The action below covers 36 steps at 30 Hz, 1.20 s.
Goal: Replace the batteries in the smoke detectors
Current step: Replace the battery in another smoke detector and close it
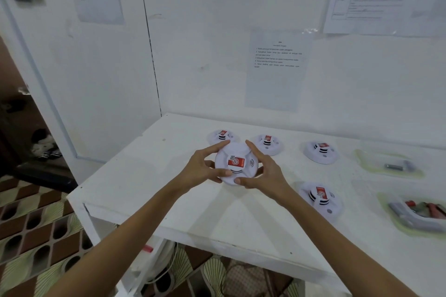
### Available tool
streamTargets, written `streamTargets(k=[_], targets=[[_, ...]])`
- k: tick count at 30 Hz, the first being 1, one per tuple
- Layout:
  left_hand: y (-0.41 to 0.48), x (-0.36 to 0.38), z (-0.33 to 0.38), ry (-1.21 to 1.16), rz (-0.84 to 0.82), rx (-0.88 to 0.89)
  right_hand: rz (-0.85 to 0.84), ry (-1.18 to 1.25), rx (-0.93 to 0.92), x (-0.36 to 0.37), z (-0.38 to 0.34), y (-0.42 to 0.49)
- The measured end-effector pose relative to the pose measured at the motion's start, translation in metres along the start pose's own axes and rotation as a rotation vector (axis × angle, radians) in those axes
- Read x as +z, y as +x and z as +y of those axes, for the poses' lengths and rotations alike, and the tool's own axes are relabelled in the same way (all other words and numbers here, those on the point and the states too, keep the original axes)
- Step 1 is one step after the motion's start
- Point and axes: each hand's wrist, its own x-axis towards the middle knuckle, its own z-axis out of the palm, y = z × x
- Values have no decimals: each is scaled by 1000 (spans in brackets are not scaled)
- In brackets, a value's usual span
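Your left hand (pixel 201 169) and right hand (pixel 261 171) grip one round white plastic smoke detector with a red label (pixel 235 164) between them, its cover on. Four identical white detectors (pixel 319 152) lie beyond and right, seemingly unopened, so the job looks barely begun.

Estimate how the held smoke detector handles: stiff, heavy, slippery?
Probably rigid: the smoke detector holds its disc shape while the left hand and right hand grip its rim. Likely light, as the hands seem to carry it by the edge alone. Its smooth white plastic may be slippery; laid flat on the table, its wide base shouldn't roll.
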Motion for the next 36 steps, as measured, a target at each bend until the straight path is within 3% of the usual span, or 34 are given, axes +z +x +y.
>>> streamTargets(k=[36], targets=[[1, -9, 3, 72, 36, 102, 15, -34, -108, 3, -2, 5]])
